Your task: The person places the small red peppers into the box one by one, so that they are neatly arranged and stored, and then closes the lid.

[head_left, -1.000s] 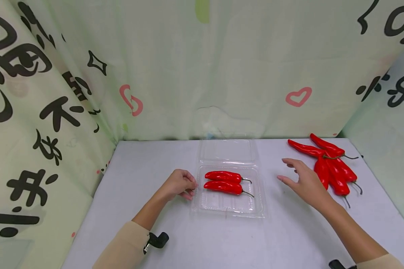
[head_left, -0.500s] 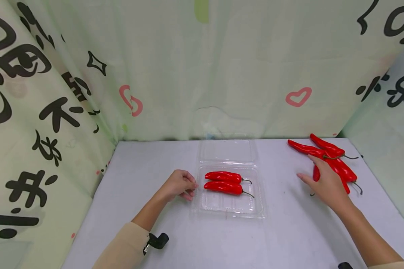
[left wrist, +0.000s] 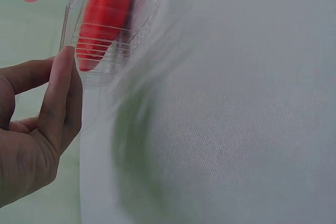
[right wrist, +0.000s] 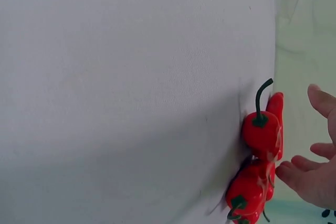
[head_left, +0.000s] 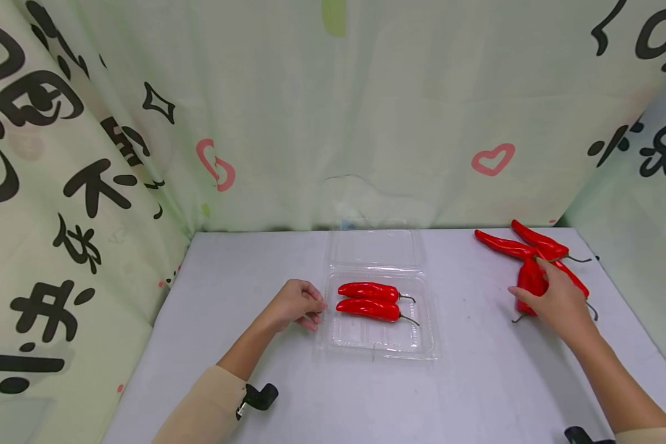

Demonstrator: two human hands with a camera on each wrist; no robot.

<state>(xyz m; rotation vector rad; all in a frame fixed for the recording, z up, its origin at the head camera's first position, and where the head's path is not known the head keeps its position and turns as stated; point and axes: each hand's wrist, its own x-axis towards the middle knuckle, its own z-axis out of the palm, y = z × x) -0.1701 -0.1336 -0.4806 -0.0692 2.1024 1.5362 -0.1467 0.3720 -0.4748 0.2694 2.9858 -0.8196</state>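
A clear plastic clamshell box (head_left: 366, 343) lies with its lid (head_left: 376, 248) folded back. Inside it are two red chili peppers (head_left: 367, 309), side by side with stems to the right. My left hand (head_left: 296, 305) pinches the box's left edge between thumb and fingers; the left wrist view shows the fingertips (left wrist: 65, 56) at its rim. Over the pile of red chili peppers (head_left: 502, 245) at the back right, my right hand (head_left: 560, 308) has thumb and fingers spread around the nearest pepper (head_left: 531, 280). It hides part of the pile. In the right wrist view, green stems and rounded pepper ends (right wrist: 261, 132) show beside the fingers.
A white-covered table (head_left: 244, 259) carries the box and the peppers. Pale green printed curtains (head_left: 388, 123) stand along its back and sides. A black camera mount (head_left: 261, 398) sits at the left wrist.
My right hand has moved right, from beside the pepper pile to over the nearest pepper. My left hand and the box have stayed in place.
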